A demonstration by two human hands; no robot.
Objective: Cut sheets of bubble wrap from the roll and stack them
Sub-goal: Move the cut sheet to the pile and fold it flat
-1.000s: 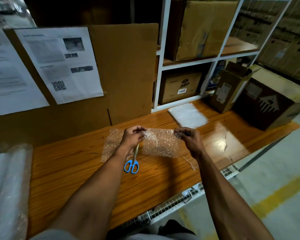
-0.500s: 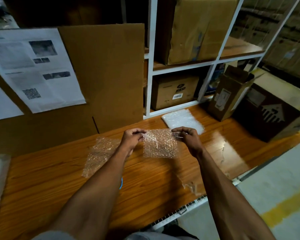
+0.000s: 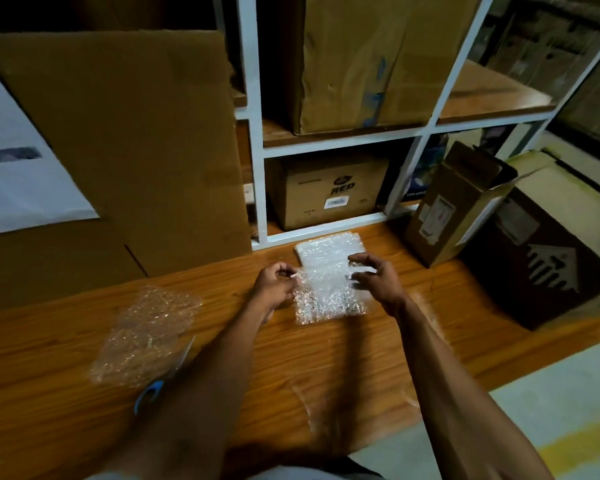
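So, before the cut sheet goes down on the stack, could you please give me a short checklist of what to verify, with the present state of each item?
1. Left hand pinches the cut sheet at its upper left corner: ok.
2. Right hand grips the sheet: not ok, its fingers are spread over the right edge.
3. Sheet lined up over the stack: not ok, it hangs nearer the person, overlapping only the stack's front.
4. Scissors out of the way: ok, on the table to the left.
5. Leftover bubble wrap apart from the stack: ok.
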